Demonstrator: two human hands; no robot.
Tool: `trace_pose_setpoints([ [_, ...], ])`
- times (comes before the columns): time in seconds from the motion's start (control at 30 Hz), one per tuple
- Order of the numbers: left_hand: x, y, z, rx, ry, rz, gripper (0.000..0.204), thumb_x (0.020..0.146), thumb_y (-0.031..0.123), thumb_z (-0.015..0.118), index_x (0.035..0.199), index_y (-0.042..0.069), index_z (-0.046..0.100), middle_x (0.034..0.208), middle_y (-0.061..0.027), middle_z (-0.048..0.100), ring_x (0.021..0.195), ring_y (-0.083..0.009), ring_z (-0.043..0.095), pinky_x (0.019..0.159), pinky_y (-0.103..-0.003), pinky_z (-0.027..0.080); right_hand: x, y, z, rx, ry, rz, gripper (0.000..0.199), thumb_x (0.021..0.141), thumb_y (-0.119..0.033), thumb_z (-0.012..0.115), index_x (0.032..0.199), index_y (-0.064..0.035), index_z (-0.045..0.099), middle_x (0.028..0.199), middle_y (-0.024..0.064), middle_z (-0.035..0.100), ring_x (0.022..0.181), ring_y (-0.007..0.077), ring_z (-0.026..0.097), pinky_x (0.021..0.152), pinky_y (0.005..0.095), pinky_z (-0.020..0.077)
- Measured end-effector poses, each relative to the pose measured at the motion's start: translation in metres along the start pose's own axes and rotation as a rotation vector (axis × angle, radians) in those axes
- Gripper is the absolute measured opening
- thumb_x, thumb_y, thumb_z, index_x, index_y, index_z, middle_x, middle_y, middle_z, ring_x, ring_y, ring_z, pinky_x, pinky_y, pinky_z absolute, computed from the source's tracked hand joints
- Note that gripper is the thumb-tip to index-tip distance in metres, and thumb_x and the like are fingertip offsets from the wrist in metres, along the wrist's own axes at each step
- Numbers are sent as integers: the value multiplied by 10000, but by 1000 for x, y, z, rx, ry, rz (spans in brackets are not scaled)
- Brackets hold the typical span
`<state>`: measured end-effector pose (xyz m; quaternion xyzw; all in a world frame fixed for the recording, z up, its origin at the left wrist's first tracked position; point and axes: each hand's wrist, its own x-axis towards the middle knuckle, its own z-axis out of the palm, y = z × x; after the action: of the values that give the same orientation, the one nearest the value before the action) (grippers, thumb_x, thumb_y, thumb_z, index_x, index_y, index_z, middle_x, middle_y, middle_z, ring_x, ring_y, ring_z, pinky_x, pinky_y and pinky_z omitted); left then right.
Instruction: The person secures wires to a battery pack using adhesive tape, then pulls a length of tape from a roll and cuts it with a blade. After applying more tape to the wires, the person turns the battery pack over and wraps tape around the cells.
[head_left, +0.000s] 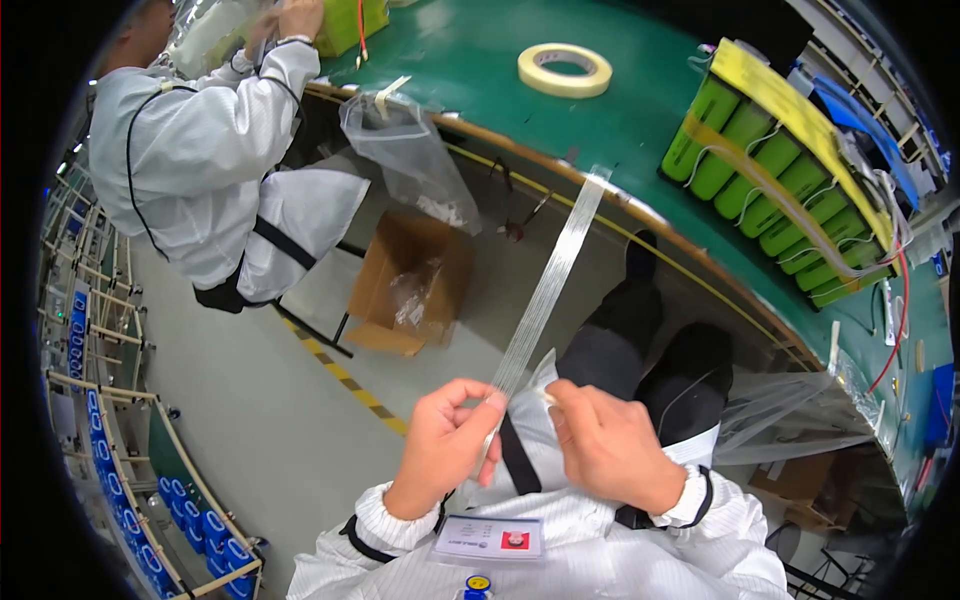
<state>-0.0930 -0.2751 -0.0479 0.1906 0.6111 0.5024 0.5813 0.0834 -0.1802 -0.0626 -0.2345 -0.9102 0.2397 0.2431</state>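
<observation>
The head camera looks down past the person's lap to a curved green workbench [480, 50] that runs across the far right of the scene. A long clear strip of fibre-reinforced tape [548, 285] stretches from the bench edge, where its far end sticks, down to the hands near the person's chest. The left hand [445, 440] grasps the near end of the strip, thumb and fingers pinched on it, with a short tail hanging below the grip. The right hand [610, 445] sits just to the right of the strip's near end, fingers curled toward it; whether it actually grips the tape or something small of its own cannot be told.

On the bench, far right, lies a pack of green cylindrical battery cells [780, 190] crossed by yellow tape and white wires. A roll of cream masking tape [565, 70] lies flat farther left on the bench. A clear plastic bag [410, 150] hangs from the bench edge above an open brown cardboard box [405, 285] on the floor. At far left a co-worker in a white coat [200, 150] sits at the bench.
</observation>
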Motion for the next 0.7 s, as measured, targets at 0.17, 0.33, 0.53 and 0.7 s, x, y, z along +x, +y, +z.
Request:
trace_pose_setpoints([
  [0.17, -3, -2, -10, 45, -28, -100, 229, 990, 173, 588, 1042, -47, 624, 614, -78, 621, 409, -129, 544, 390, -263, 416, 3, -4, 0, 109, -72, -34, 287, 857, -11, 629, 1131, -6, 542, 767, 126, 588, 574, 301, 601, 447, 398, 459],
  [0.33, -8, -9, -4, -35, -7, -18, 223, 976, 173, 628, 1038, -41, 630, 650, -77, 641, 407, -114, 548, 383, -245, 411, 6, -3, -5, 79, -88, -11, 222, 872, -93, 682, 1066, -38, 588, 704, 80, 530, 551, 273, 577, 445, 373, 445],
  [0.53, -15, -7, 5, -71, 132, 135, 166, 947, 113, 656, 1006, -37, 620, 665, -81, 654, 417, -104, 559, 375, -231, 397, 5, -2, -1, 48, -67, -74, 215, 863, -75, 686, 1046, -23, 586, 688, 74, 535, 558, 245, 582, 442, 359, 439],
  [0.7, -17, -7, 2, -82, 127, 133, 131, 941, 83, 650, 979, -36, 610, 631, -74, 640, 414, -100, 557, 373, -235, 398, 8, -3, 5, 53, -78, -94, 208, 857, -65, 689, 1027, -16, 579, 679, 75, 551, 575, 233, 595, 440, 350, 440],
])
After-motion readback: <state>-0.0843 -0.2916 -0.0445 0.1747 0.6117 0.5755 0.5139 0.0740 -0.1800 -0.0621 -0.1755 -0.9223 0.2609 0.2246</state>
